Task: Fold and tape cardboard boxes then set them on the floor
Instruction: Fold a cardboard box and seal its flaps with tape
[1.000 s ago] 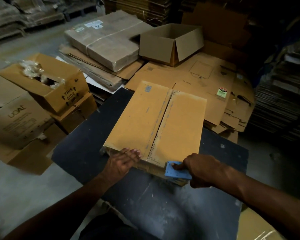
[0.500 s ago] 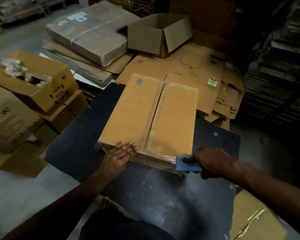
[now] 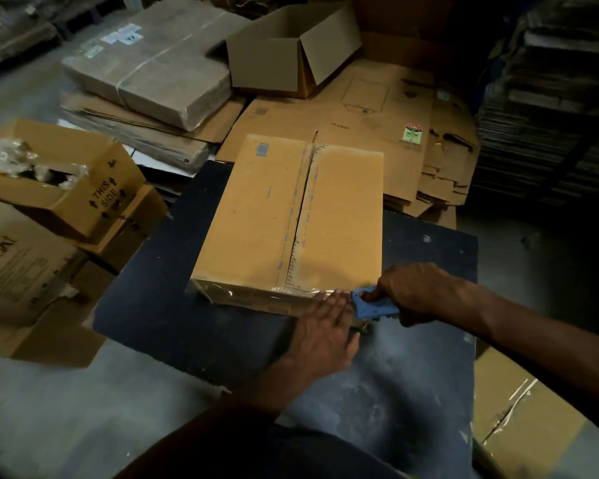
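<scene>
A closed brown cardboard box (image 3: 267,219) lies on the dark table (image 3: 412,375), its two top flaps meeting along a middle seam. Clear tape (image 3: 256,295) runs along its near edge. My left hand (image 3: 322,333) lies flat with straight fingers against the box's near right corner, pressing on the tape. Just right of it my right hand (image 3: 419,292) grips a blue tape dispenser (image 3: 370,305) at that same corner.
An open empty box (image 3: 284,53) stands behind on flattened cardboard sheets (image 3: 360,112). A wrapped bundle (image 3: 153,70) lies back left. Boxes marked "THIS SIDE" (image 3: 66,181) crowd the left floor. A taped box (image 3: 526,420) sits at lower right. Dark stacks (image 3: 550,98) rise on the right.
My left hand slid right along the box's near edge, from its left part to the right corner. The right hand with the blue dispenser moved right, past the corner.
</scene>
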